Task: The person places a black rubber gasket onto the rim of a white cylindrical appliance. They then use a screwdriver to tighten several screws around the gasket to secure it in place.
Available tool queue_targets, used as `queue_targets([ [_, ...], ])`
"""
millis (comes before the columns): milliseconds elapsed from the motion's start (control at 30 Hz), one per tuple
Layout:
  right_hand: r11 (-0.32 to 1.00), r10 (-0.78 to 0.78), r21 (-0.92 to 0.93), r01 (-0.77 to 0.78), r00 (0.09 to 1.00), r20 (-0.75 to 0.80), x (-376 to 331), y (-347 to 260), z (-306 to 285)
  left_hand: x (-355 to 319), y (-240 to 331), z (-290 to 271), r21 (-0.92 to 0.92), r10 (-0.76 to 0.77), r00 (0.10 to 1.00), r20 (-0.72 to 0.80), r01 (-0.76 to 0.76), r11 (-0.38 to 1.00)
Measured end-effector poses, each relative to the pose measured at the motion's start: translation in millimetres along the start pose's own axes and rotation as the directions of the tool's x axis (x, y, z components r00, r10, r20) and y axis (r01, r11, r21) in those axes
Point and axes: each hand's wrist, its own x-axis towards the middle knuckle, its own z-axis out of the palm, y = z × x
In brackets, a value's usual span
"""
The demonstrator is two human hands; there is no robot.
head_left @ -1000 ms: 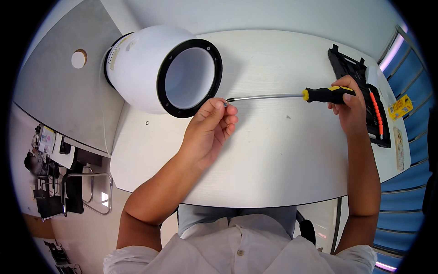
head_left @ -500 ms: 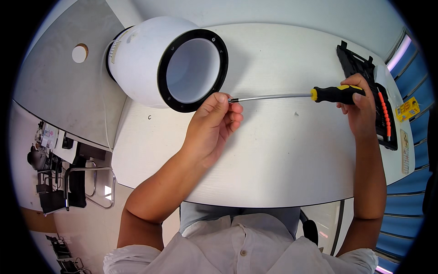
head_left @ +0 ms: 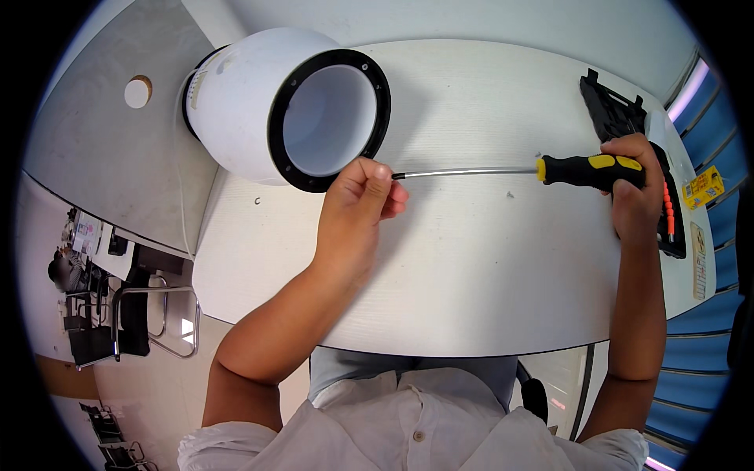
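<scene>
Our right hand [head_left: 640, 202] gripped a screwdriver [head_left: 559, 169], our left hand [head_left: 352, 216] pinched its tip [head_left: 398, 176]; near the table's [head_left: 471, 267] right edge, a tool case [head_left: 611, 108] held an orange flexible shaft [head_left: 669, 213].

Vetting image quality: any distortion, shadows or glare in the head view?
Head view: table edges bowed, corners black; soft shadow right of the white housing; glare on the floor at left; detail where the screwdriver meets the left hand unclear.

Downward fisheye view from head
</scene>
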Motion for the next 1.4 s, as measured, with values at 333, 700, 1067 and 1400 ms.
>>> queue_targets([
  [333, 0.960, -0.240, -0.136, 0.246, 0.969, 0.059, 0, -1, -6, 1, -3, 0, 0.048, 0.013, 1.000, -0.006, -0.013, 0.999],
  [700, 0.942, 0.081, 0.334, -0.027, 0.985, -0.150, -1, 3, 2, -39, 42, -20, 0.122, 0.393, 0.918, 0.054, -0.396, 0.910],
  [1067, 0.981, -0.022, 0.191, 0.007, 0.997, 0.074, -26, -26, 46, 24, 29, -96, 0.764, 0.849, 0.351, 0.394, -0.638, -0.090],
  [1400, 0.892, -0.450, 0.107, 0.439, 0.884, 0.127, -34, -29, 57, 31, 18, -98, 0.788, 0.809, 0.401, 0.429, -0.604, -0.118],
])
